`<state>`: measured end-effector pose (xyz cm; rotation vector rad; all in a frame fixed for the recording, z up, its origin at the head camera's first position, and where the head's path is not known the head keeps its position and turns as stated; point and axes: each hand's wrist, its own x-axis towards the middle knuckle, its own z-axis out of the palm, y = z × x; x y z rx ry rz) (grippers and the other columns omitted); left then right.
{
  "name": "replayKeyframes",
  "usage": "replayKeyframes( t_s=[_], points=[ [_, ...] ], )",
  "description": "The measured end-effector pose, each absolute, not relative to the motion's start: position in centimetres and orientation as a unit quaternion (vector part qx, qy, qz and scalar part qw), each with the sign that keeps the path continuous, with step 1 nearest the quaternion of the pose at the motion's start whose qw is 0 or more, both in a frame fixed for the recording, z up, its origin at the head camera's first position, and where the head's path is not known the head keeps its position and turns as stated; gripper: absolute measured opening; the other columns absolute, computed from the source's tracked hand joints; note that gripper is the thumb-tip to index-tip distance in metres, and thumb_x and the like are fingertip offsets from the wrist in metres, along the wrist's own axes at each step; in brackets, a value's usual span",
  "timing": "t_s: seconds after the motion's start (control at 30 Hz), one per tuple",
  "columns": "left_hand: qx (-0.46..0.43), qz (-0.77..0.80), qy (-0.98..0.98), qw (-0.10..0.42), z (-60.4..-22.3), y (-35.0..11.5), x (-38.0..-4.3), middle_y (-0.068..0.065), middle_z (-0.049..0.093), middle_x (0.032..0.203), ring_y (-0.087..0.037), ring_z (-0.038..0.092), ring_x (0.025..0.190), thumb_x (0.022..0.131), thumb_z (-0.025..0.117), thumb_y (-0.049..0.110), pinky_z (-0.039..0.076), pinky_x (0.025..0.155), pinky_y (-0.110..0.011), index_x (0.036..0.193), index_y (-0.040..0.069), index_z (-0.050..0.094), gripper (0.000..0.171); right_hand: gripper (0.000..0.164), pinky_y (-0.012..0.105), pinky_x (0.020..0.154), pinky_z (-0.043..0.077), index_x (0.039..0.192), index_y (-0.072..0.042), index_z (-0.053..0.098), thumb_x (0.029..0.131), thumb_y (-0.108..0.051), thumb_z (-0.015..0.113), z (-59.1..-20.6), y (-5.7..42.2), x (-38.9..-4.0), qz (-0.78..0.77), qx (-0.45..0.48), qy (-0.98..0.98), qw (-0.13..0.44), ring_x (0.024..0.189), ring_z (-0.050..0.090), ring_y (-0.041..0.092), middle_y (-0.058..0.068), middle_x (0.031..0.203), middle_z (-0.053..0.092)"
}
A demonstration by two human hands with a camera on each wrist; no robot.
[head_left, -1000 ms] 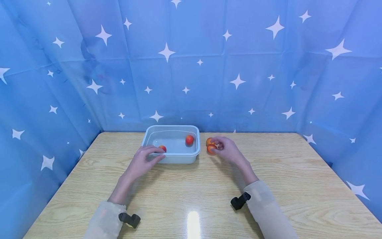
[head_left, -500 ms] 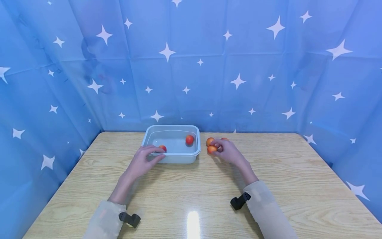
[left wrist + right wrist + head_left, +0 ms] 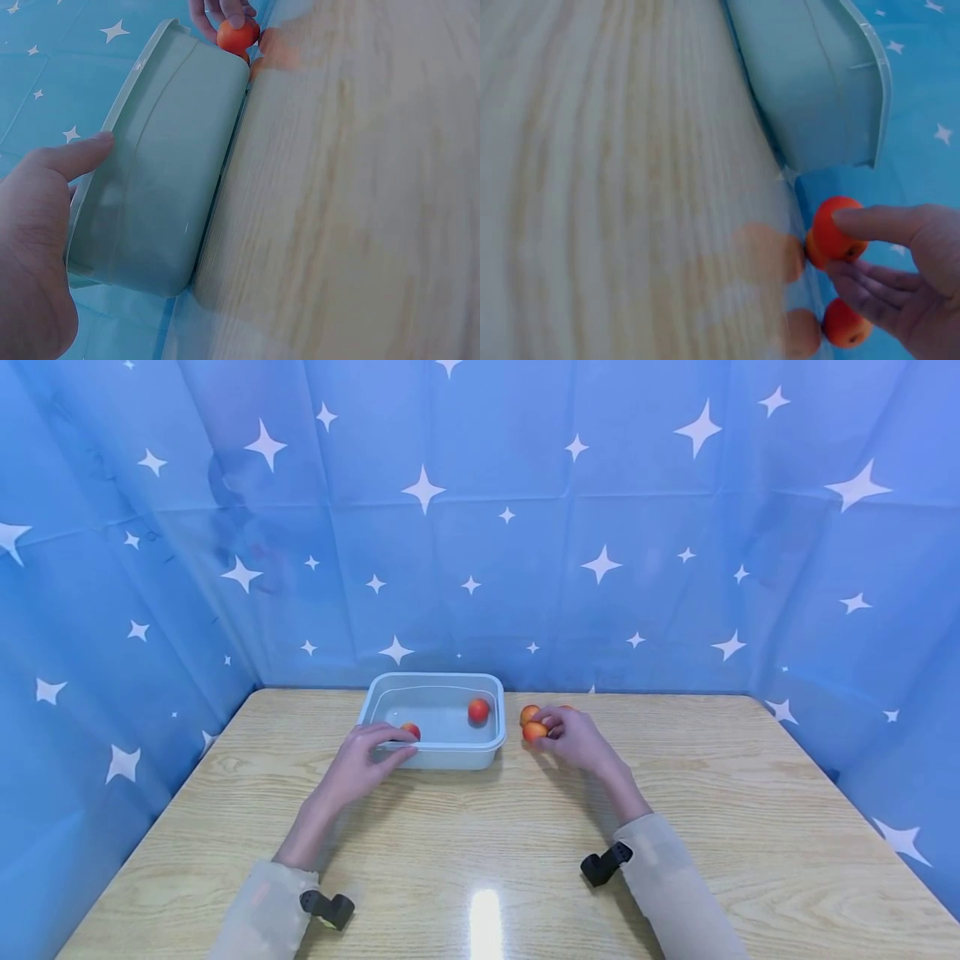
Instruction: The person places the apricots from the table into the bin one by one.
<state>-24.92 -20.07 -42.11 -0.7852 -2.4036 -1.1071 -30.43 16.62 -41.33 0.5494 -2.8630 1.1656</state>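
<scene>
1. The right hand point(image 3: 581, 739) is at the right side of the box point(image 3: 461, 747). Its thumb and fingers are clamped on a red-orange fruit point(image 3: 534, 732), the thumb on one side and the fingertips on the other.
2. This held fruit is outside the box, just beside its right end. I cannot tell whether it touches the table point(image 3: 750, 818) or is a little above it.
3. A second fruit point(image 3: 529, 715) lies just behind the held one and is partly covered by it; whether these two touch, I cannot tell.
4. A third fruit point(image 3: 846, 324) is near the fingers of the right hand; in the head view only a small edge of it shows behind this hand.
5. The left hand point(image 3: 363, 764) grips the box at its near left part: the thumb is on the outer side, while the other fingers reach over the rim.
6. The box is pale blue and stands upright on the table. Inside it, a fourth fruit point(image 3: 478, 711) lies near the right wall, and a fifth fruit point(image 3: 410, 729) near the front wall, partly hidden.
7. Behind the table hangs a blue curtain point(image 3: 525, 568) with white stars.
</scene>
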Motion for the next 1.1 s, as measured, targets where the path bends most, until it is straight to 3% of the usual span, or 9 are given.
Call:
replayKeyframes(
  t_s=[0.53, 1.1],
  points=[
    [-0.288, -0.395, -0.85, 0.197, -42.1, -20.0, -24.9, 0.011, 0.073, 0.098, -0.012, 0.066, 0.097, 0.088, 0.08, 0.017, 0.043, 0.097, -0.043, 0.104, 0.018, 0.078, 0.016, 0.036, 0.04, 0.081, 0.057, 0.122, -0.003, 0.067, 0.088, -0.01, 0.079, -39.0, 15.8, -29.8, 0.414, 0.202, -0.885, 0.063, 0.091, 0.067, 0.026, 0.014, 0.106, 0.069],
    [-0.286, -0.392, -0.852, 0.197, -41.9, -19.9, -24.8, 0.009, 0.073, 0.099, -0.013, 0.066, 0.099, 0.088, 0.08, 0.016, 0.043, 0.099, -0.043, 0.104, 0.015, 0.078, 0.016, 0.038, 0.039, 0.083, 0.057, 0.125, -0.005, 0.067, 0.089, -0.009, 0.079, -37.5, 14.2, -28.7, 0.46, 0.22, -0.856, 0.082, 0.092, 0.067, 0.025, 0.013, 0.111, 0.071]
  ],
)
